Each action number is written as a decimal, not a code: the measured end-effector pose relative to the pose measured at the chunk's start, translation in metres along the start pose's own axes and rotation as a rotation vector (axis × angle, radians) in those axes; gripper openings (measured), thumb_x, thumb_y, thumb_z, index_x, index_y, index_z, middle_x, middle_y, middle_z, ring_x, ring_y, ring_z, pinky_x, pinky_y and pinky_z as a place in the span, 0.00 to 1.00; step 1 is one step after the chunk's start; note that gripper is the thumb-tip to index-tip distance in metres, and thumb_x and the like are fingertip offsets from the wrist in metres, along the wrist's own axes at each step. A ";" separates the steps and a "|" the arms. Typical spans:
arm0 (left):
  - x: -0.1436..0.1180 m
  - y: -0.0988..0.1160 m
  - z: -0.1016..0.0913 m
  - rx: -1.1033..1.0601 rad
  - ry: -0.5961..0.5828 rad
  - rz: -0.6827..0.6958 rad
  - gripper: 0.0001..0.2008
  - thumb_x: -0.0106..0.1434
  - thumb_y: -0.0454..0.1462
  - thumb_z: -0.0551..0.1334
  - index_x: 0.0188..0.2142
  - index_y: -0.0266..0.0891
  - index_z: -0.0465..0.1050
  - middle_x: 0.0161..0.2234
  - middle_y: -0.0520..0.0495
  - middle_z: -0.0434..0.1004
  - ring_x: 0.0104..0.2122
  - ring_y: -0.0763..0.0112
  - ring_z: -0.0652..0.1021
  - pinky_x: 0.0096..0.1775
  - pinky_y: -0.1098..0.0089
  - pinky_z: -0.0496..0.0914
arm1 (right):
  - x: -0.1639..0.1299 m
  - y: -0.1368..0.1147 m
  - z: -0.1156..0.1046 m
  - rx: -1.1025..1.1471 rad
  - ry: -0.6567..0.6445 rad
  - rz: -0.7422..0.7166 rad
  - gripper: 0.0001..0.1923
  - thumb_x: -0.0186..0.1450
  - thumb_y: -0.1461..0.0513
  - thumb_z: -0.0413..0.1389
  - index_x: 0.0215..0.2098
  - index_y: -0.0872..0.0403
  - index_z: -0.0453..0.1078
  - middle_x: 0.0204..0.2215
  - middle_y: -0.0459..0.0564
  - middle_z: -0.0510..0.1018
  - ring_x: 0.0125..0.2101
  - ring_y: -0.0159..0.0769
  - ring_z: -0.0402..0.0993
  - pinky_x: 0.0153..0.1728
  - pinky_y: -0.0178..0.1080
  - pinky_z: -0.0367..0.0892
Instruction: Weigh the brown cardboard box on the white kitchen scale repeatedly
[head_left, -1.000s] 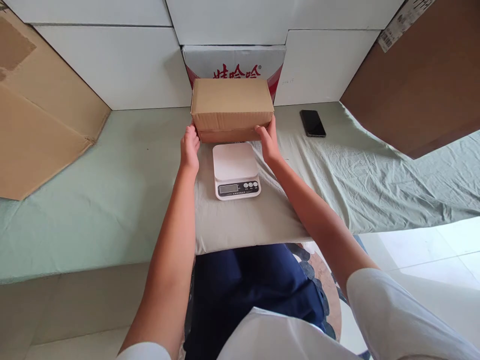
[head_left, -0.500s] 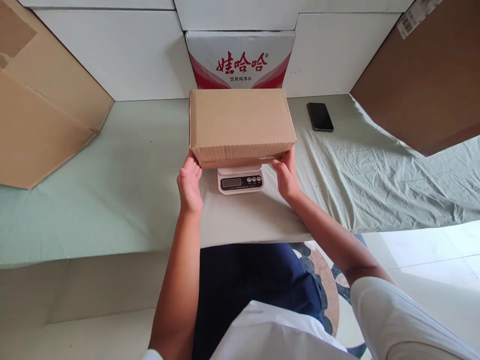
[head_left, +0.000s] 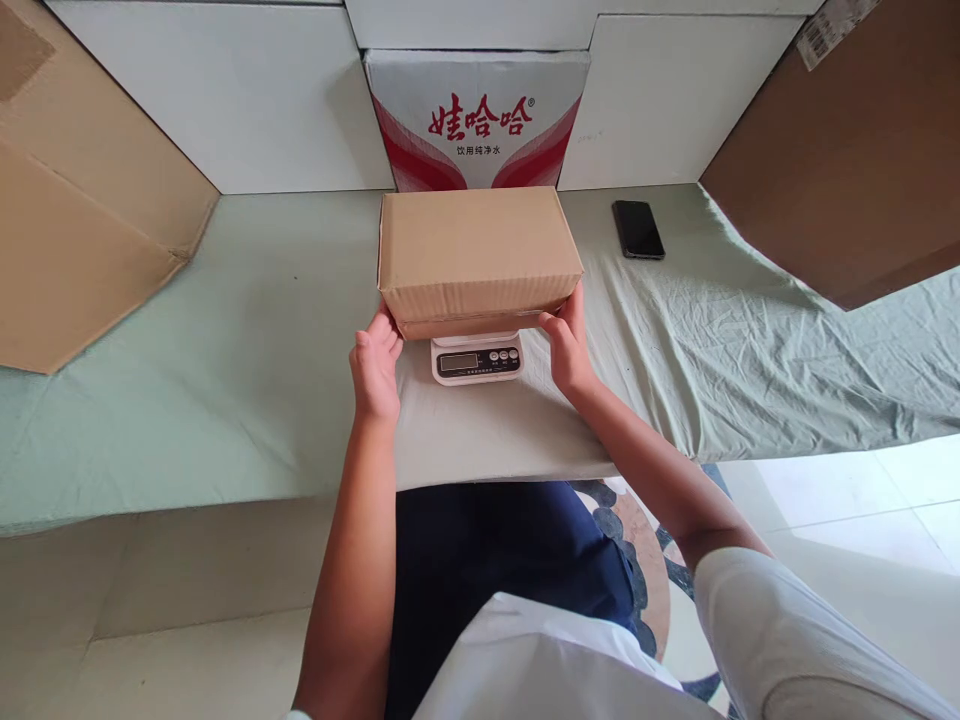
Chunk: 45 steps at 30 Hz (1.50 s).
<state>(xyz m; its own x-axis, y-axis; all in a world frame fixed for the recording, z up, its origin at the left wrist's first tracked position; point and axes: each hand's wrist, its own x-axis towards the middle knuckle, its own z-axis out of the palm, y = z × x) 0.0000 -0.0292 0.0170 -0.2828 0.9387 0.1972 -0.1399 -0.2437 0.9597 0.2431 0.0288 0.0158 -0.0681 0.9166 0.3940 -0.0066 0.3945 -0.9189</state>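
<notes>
A plain brown cardboard box (head_left: 476, 240) is held between my two hands, over a small white digital kitchen scale (head_left: 480, 376). The scale's display and several buttons face me, while the box hides its weighing plate. My left hand (head_left: 375, 370) grips the box's near left corner, with its fingertips tucked under the edge. At the near right corner my right hand (head_left: 566, 345) holds on, thumb on the front face and fingers around the side. Whether the box rests fully on the scale I cannot tell.
A black phone (head_left: 637, 230) lies on the green cloth (head_left: 300, 300) to the right. Behind the box stands a white and red carton (head_left: 480, 75). Large cardboard pieces lean at the left (head_left: 90, 220) and the right (head_left: 840, 170). The cloth's front edge is near my lap.
The box has come down slightly and shifted a little left, with both hands still on it. More of the red and white carton shows behind it.
</notes>
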 end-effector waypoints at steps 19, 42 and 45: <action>0.004 -0.004 -0.014 0.055 0.025 0.095 0.40 0.64 0.68 0.50 0.67 0.55 0.68 0.75 0.51 0.56 0.76 0.55 0.53 0.73 0.54 0.54 | 0.016 0.010 -0.019 -0.046 0.091 0.011 0.40 0.64 0.35 0.45 0.71 0.36 0.50 0.70 0.47 0.61 0.74 0.50 0.55 0.73 0.62 0.56; 0.013 -0.017 -0.032 0.112 0.086 0.086 0.43 0.66 0.69 0.38 0.72 0.57 0.58 0.77 0.55 0.51 0.76 0.60 0.52 0.73 0.57 0.54 | 0.028 0.007 -0.040 0.465 0.479 0.390 0.27 0.64 0.44 0.48 0.58 0.42 0.67 0.64 0.47 0.74 0.72 0.46 0.61 0.74 0.61 0.50; 0.014 -0.018 -0.033 0.054 0.095 0.081 0.41 0.67 0.68 0.39 0.70 0.57 0.61 0.76 0.55 0.52 0.76 0.61 0.52 0.74 0.57 0.53 | 0.026 0.013 -0.039 0.454 0.438 0.366 0.26 0.64 0.43 0.50 0.56 0.41 0.69 0.63 0.47 0.74 0.72 0.47 0.61 0.74 0.64 0.51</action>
<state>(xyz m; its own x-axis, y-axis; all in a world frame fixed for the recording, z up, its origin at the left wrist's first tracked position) -0.0328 -0.0196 -0.0041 -0.3801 0.8887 0.2566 -0.0625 -0.3015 0.9514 0.2806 0.0607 0.0147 0.2598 0.9641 -0.0554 -0.4796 0.0790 -0.8739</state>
